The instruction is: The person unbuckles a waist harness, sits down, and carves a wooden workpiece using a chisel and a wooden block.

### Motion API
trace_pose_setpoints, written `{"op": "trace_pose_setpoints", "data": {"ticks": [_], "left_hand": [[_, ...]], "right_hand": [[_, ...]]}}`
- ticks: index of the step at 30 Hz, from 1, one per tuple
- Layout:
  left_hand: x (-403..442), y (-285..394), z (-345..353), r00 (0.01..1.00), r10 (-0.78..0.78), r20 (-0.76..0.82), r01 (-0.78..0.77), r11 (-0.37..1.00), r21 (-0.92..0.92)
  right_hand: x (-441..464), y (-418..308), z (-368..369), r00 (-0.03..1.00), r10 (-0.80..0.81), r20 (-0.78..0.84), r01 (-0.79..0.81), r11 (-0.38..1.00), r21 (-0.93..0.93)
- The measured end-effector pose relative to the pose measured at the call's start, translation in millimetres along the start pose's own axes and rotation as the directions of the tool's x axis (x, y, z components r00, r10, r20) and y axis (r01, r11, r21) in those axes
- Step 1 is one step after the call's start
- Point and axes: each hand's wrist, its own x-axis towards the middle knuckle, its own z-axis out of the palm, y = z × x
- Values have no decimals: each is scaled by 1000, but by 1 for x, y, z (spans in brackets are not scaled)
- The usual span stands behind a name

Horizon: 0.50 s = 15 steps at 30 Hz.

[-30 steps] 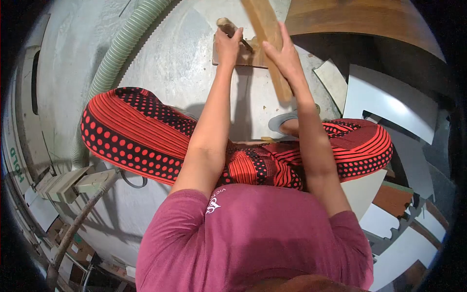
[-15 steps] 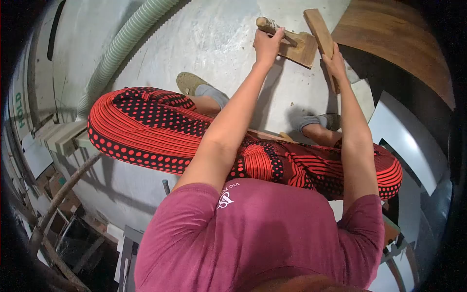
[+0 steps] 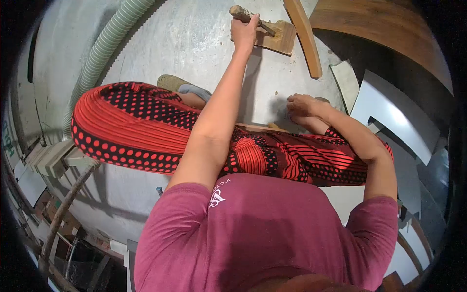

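My left hand is closed around a chisel with a wooden handle wrapped near its end. The chisel's blade slants down to the right onto a flat wooden board, where a paler, rough patch shows at the tip. Part of the board lies hidden behind my left hand. To the right of the board lies a long, slightly curved wooden bar, touched by neither hand. My right hand is low, over my right foot, fingers loosely bent and slightly apart, with nothing visible in them.
A ribbed pale hose runs along the left side of the grey floor. Brown curved sheet material stands at the upper right, with white panels below it. A bent wooden pole is at the lower left.
My right hand has let go of the wooden bar and come back toward my right foot. The bar now lies on the floor. My left hand keeps hold of the chisel; the view has shifted.
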Motion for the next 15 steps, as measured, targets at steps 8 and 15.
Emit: {"op": "trace_pose_setpoints", "data": {"ticks": [8, 15], "left_hand": [[9, -10, 4, 996, -68, -52, 68, 998, -4], [7, -21, 9, 996, -80, -39, 80, 997, -4]], "right_hand": [[12, -16, -1, 970, 243, -2, -243, 970, 8], [-15, -42, -24, 940, 321, 115, -332, 784, 524]]}}
